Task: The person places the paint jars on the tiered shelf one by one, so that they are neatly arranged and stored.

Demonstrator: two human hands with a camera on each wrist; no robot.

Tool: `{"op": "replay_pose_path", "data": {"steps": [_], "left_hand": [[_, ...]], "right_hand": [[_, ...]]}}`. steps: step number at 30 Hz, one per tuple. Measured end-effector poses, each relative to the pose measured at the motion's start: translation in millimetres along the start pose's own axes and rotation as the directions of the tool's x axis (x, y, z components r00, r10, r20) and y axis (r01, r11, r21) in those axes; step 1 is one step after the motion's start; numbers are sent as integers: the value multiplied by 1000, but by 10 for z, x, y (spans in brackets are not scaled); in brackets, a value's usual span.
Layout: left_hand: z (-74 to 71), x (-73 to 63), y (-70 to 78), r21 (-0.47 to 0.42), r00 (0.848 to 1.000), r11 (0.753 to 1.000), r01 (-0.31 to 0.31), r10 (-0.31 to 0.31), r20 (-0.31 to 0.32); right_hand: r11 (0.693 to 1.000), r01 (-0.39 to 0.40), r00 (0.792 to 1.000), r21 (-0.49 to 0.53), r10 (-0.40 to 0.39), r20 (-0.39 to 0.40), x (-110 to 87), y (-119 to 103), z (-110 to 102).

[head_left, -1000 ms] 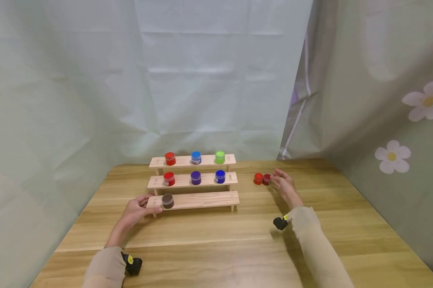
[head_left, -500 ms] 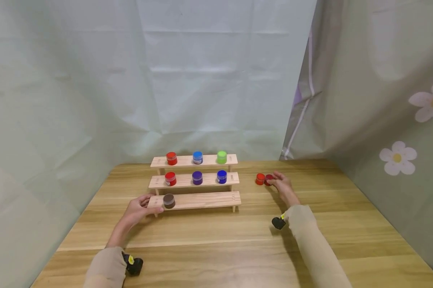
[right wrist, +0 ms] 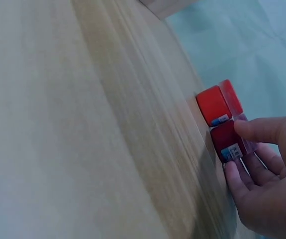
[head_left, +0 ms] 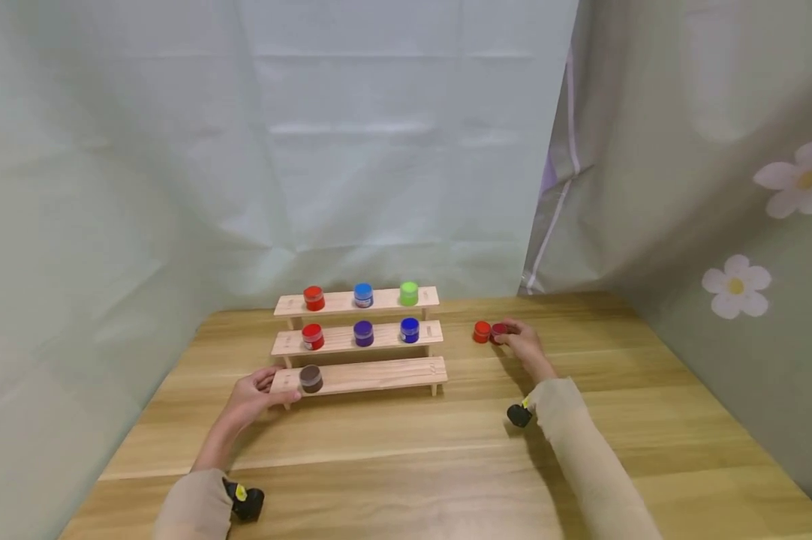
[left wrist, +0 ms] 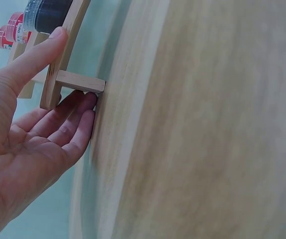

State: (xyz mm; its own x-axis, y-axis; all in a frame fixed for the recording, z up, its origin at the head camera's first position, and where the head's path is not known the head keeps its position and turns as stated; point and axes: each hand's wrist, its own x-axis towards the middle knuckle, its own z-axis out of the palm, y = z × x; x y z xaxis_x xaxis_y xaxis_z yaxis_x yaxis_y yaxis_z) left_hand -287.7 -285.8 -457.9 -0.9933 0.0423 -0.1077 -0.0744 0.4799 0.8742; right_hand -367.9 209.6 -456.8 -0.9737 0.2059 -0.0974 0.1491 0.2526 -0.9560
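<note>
At the left end of the lowest step of a wooden three-step rack (head_left: pixel 379 374), my left hand (head_left: pixel 249 397) grips the board. Its thumb (left wrist: pixel 38 54) lies along the front edge, while the fingers reach underneath beside the short leg. A dark brown paint jar (head_left: pixel 311 379) stands on that step, close to the thumb. On the table right of the rack, my right hand (head_left: pixel 524 346) pinches a dark red paint jar (right wrist: pixel 228 141) between thumb and fingers. Touching that jar's left side is a bright red-orange paint jar (right wrist: pixel 214 105).
The middle step holds a red jar (head_left: pixel 313 337), a purple jar (head_left: pixel 363 334) and a dark blue jar (head_left: pixel 409 330). On the top step stand a red jar (head_left: pixel 314 298), a blue jar (head_left: pixel 363 295) and a green jar (head_left: pixel 409 293). Pale curtains (head_left: pixel 379 187) hang behind the wooden table (head_left: pixel 392 472).
My right hand has come in from the right and taken hold of the dark red jar. My left hand stays on the rack; the head view shifts slightly.
</note>
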Motion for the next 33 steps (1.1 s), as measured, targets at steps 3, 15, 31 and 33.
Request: {"op": "replay_pose_path", "data": {"steps": [3,15,31,33], "left_hand": [[-25,-33,-25,14,1000,1000,7,-7,-1],[-35,-13,-3,27,1000,999,20,-20,4],[-11,-23,-2,6,1000,1000,16,-16,14],[-13,-26,-2,8,1000,1000,13,-13,21]], "right_hand": [[999,31,999,-17,-31,-15,-17,-12,26],[995,93,996,23,-93,9,-182,-258,-64],[978,180,971,109,-194,141,-656,-873,239],[974,195,965,118,-212,155,-724,-933,309]]}}
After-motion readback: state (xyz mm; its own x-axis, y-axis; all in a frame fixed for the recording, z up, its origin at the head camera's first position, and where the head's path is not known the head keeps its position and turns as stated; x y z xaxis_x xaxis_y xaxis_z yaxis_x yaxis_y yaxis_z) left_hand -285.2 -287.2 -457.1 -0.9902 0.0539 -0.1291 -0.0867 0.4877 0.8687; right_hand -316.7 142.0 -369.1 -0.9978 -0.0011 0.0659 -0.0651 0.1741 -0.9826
